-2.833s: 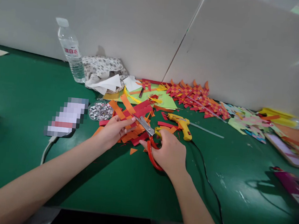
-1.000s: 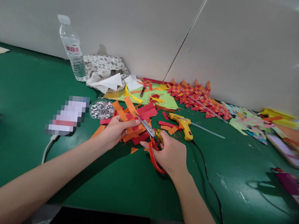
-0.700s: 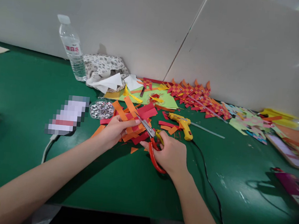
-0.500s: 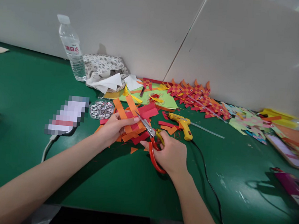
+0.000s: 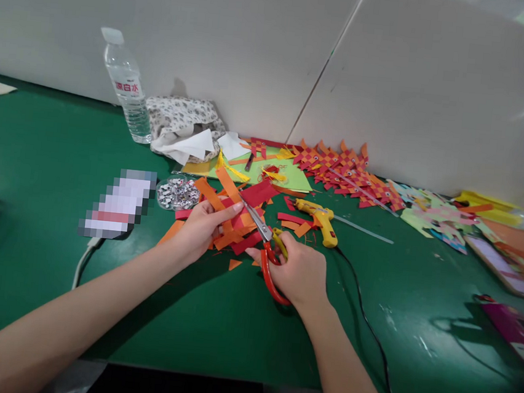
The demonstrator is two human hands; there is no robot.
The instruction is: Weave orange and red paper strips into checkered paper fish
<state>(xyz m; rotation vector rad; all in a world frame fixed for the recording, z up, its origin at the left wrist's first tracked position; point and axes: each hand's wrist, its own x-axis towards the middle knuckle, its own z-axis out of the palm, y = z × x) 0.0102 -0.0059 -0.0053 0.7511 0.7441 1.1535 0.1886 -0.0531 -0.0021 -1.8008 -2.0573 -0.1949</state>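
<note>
My left hand pinches a piece of woven red and orange paper strips whose loose ends stick out past the fingers. My right hand is closed around the scissors, which have red handles and a yellow part between them. The blades point up and left, their tips at the paper beside my left thumb. Under the piece lie red and orange paper scraps, partly hidden by my hands. A yellow hot glue gun lies just beyond my right hand, with a black cord.
Behind are a clear dish of googly eyes, a phone on a cable, a water bottle and a tissue pack. Woven paper fish are heaped along the wall. A purple power bank lies at right.
The paper piece has turned slightly in my left hand, and its orange strips lean further left. My right hand and the scissors have hardly moved.
</note>
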